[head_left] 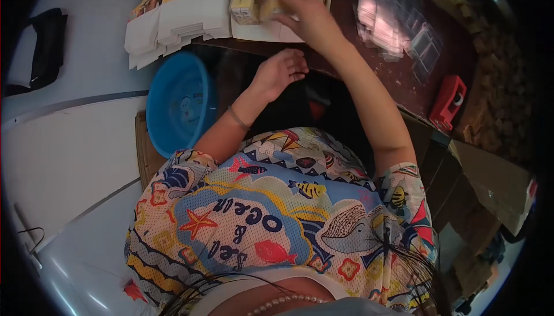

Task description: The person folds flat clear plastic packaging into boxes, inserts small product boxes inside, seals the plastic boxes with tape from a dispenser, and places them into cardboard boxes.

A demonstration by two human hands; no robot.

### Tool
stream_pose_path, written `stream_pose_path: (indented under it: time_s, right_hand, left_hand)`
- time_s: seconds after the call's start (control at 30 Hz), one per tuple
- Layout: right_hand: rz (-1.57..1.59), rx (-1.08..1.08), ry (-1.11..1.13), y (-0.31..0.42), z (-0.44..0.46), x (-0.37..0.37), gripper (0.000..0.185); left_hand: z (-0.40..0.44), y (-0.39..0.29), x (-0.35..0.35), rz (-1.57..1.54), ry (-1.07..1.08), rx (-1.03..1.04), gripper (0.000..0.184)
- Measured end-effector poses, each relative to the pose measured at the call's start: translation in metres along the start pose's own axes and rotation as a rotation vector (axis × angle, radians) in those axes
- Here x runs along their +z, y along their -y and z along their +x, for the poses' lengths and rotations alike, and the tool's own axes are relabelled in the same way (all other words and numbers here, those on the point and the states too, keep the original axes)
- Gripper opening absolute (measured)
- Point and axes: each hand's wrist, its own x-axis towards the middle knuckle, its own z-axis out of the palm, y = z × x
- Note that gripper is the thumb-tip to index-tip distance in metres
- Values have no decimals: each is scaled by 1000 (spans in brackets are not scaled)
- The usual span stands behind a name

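Note:
My right hand (303, 15) reaches over the table's near edge, its thumb and fingers closed round a small yellow box (269, 10) that is slightly blurred. Beside it, rows of similar small yellow-topped boxes (244, 8) in clear wrapping stand on a white tray (254, 33). My left hand (280, 73) hangs just in front of the table edge, below the tray. Its fingers are curled in and no object shows in them.
Stacks of flat white and orange cartons (190, 13) lie left of the tray. Clear plastic sleeves (384, 24) and a red tape dispenser (448, 102) are on the table (398, 85) at right. A blue basin (180, 105) is below left; many small boxes (499, 91) line the far right.

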Motion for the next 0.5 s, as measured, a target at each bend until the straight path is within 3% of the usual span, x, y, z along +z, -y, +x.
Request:
stream_pose_path:
  time_s: [0.1, 0.3, 0.4, 0.5]
  right_hand:
    - [-113, -171, 34, -34, -10, 51, 48]
    - [-341, -91, -99, -31, -32, 31, 46]
    - [-243, 65, -221, -30, -52, -29, 44]
    - [-582, 334, -422, -106, -100, -98, 43]
  left_hand:
    - [0, 17, -1, 33, -24, -61, 28]
    - [10, 29, -6, 51, 34, -79, 30]
    - [12, 27, 7, 125, 85, -139, 33]
    - [13, 27, 12, 157, 137, -174, 32]
